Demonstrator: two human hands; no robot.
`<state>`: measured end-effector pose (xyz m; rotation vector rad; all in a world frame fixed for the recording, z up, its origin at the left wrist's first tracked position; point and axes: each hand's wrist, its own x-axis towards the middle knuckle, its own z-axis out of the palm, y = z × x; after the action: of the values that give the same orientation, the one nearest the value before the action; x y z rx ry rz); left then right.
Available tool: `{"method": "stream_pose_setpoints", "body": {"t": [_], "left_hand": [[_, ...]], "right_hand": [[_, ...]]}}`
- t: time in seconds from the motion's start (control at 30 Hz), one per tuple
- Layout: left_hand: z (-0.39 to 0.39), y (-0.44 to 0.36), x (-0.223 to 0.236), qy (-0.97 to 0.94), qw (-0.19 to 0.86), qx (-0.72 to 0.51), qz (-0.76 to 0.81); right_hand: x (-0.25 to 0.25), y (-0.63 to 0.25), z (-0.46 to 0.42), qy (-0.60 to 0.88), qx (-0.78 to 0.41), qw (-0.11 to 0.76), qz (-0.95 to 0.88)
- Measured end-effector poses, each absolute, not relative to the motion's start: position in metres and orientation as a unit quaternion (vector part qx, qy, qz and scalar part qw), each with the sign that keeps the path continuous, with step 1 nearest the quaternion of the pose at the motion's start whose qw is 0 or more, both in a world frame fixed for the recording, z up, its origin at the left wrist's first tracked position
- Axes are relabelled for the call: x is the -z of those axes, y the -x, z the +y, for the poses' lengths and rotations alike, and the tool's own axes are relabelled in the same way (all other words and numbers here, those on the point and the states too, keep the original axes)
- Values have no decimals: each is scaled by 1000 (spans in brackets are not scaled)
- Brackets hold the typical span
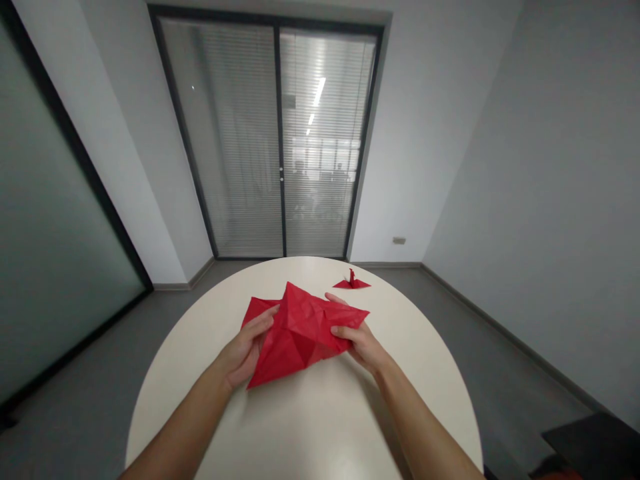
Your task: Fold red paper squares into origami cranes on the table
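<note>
Pale walls surround a round white table [310,427] beneath both hands [245,350].

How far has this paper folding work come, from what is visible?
Looks done: the small red folded figure on the table. In hand: the large red paper, creased, held by the left hand and right hand. Remaining, probably: more folding, as this paper spreads loosely.
</note>
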<state>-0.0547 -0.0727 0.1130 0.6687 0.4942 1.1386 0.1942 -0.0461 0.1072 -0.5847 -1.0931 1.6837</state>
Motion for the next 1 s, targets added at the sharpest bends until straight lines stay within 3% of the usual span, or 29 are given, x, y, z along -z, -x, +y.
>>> {"method": "stream_pose_setpoints", "body": {"t": [0.2, 0.37, 0.63, 0.77, 0.87, 1.0], "left_hand": [[-80, 47, -113, -289, 673, -580, 358], [-75, 59, -115, -304, 614, -618, 386], [-35, 106, -148, -519, 327, -612, 499], [-21, 126, -142, -598, 265, -595, 467], [-19, 142, -124, -651, 218, -557, 467], [-16, 162, -90, -699, 233, -468, 488]], "right_hand": [[-114, -189, -52, 240, -706, 515, -424], [-121, -185, -44, 256, -694, 422, -524], [-166, -181, 2, 294, -442, 446, -720], [-155, -173, 15, 269, -352, 453, -774], [-132, -167, 22, 242, -300, 404, -830], [-96, -158, 33, 240, -237, 319, -886]]}}
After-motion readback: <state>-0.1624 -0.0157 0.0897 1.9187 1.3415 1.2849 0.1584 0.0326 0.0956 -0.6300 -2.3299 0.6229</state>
